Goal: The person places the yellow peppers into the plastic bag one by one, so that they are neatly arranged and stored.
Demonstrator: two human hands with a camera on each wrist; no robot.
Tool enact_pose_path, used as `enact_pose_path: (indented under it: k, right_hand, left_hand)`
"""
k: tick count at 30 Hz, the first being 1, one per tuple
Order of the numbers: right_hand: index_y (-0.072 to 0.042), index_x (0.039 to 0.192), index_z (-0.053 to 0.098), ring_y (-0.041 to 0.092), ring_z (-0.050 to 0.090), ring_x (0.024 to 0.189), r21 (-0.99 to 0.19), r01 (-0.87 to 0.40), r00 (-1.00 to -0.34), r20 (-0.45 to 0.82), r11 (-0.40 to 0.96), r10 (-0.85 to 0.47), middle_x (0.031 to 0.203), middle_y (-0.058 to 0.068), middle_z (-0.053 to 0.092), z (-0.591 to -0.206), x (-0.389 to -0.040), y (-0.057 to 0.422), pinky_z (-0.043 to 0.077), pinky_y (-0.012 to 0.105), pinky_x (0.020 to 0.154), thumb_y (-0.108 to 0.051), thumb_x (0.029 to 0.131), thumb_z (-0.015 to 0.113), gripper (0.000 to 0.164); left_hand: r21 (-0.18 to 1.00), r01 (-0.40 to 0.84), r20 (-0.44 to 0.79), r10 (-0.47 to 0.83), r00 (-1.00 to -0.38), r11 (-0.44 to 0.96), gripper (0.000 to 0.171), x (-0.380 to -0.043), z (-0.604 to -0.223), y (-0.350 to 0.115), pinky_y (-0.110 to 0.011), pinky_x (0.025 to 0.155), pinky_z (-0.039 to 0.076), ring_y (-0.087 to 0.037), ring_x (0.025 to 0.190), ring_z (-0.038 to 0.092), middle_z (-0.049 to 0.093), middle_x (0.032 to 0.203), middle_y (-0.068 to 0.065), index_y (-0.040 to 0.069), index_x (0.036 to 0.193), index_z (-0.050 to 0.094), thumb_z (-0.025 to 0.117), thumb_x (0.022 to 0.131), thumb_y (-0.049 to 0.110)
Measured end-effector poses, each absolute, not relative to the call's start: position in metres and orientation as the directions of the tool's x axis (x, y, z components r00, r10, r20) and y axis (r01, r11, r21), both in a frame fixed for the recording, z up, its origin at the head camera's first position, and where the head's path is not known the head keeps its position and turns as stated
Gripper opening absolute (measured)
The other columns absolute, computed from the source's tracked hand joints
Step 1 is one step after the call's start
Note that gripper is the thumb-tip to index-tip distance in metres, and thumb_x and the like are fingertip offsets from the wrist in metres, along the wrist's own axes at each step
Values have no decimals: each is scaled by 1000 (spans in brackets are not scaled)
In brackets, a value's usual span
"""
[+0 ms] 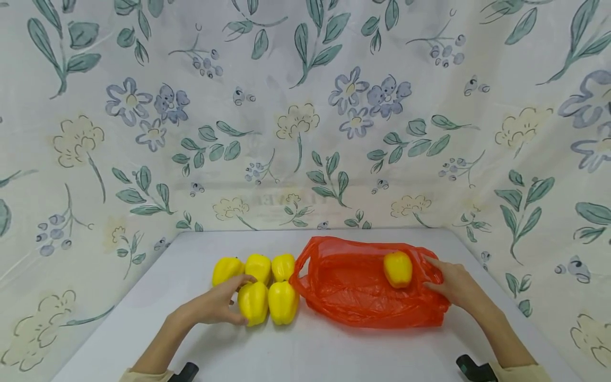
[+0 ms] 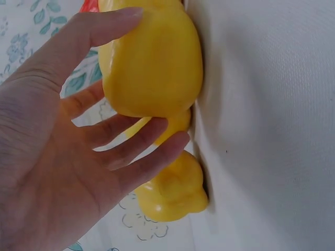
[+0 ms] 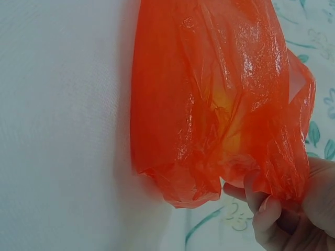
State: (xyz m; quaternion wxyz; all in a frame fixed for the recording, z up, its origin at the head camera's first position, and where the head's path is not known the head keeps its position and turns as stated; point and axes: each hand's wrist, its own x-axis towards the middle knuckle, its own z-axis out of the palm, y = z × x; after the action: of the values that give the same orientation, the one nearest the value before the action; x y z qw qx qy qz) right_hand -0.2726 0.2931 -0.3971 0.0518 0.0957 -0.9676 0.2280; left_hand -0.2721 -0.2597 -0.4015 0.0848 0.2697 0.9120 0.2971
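My left hand (image 1: 217, 303) reaches to the front left yellow bell pepper (image 1: 254, 305). In the left wrist view its thumb lies along the side of that pepper (image 2: 157, 68), while the other fingers stretch loosely past its near end. A red plastic bag (image 1: 353, 310) lies on its side to the right, mouth spread wide. My right hand (image 1: 453, 284) pinches the bag's right edge, with thin plastic bunched between thumb and fingers in the right wrist view. One bell pepper (image 1: 398, 269) is inside the bag, showing faintly through the red film from the right wrist.
Several more bell peppers stand close together, among them one beside the held-out hand (image 1: 284, 303) and one at back left (image 1: 227, 269). The bag's handle loop (image 1: 299, 265) reaches against this group. A white table (image 1: 305, 350) bears everything; a floral cloth (image 1: 305, 159) hangs behind.
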Motion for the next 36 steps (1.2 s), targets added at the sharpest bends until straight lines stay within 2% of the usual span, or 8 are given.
enact_pose_path:
  k: [9, 17, 22, 30, 36]
  right_hand:
    - [7, 141, 43, 16, 56, 75, -432, -218, -974, 152, 875, -168, 111, 28, 64, -399, -272, 295, 59, 28, 61, -16, 83, 77, 71]
    - [7, 140, 44, 18, 57, 78, -424, -222, -973, 162, 878, -168, 112, 29, 64, -400, -272, 296, 60, 31, 63, -15, 83, 76, 70]
    - [8, 140, 45, 20, 58, 82, -415, -239, -967, 184, 878, -176, 114, 29, 64, -401, -273, 295, 61, 33, 67, -14, 83, 77, 69]
    - [7, 140, 45, 21, 59, 83, -415, -251, -964, 193, 875, -186, 114, 29, 64, -401, -274, 295, 61, 34, 67, -14, 82, 77, 69]
    - [7, 140, 44, 21, 59, 83, -411, -253, -964, 188, 876, -190, 113, 27, 64, -402, -275, 296, 61, 35, 68, -14, 82, 77, 70]
  left_hand:
    - [570, 460, 7, 555, -832, 681, 84, -270, -399, -256, -48, 88, 54, -34, 125, 48, 46, 145, -16, 3, 142, 40, 83, 75, 28]
    - [579, 450, -9, 558, -830, 680, 87, -273, -400, -257, -52, 91, 53, -37, 129, 45, 44, 146, -17, 5, 143, 39, 85, 74, 30]
    - [564, 450, -6, 549, -836, 692, 90, -273, -403, -259, -49, 92, 55, -36, 131, 45, 44, 148, -15, 7, 144, 39, 87, 72, 32]
    - [488, 482, 50, 528, -847, 727, 87, -269, -399, -263, -45, 92, 55, -25, 122, 51, 48, 144, -11, 7, 142, 42, 84, 70, 30]
    - [460, 491, 128, 493, -861, 739, 85, -268, -392, -263, -35, 88, 56, -13, 107, 53, 51, 137, -1, 16, 141, 43, 83, 68, 29]
